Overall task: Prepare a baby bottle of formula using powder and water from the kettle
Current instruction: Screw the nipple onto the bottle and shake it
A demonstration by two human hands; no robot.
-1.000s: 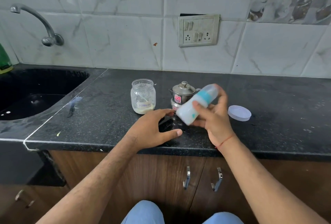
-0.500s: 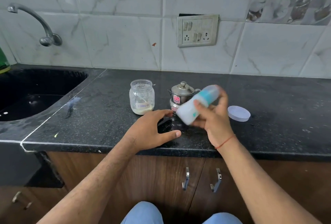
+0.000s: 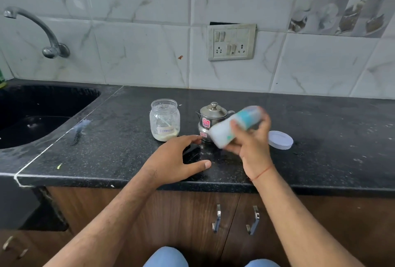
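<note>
The right hand [image 3: 252, 145] grips the blurred, tilted baby bottle [image 3: 233, 126] just in front of the kettle [image 3: 210, 120] while the left hand [image 3: 175, 157] rests open and empty on the bench [image 3: 106, 138], so a loose cap could spray formula, or a swing could knock the kettle.

jar [image 3: 164, 119] left of kettle [image 3: 210, 120]; lid [image 3: 280, 139] right, all on counter [image 3: 320, 121].
</note>
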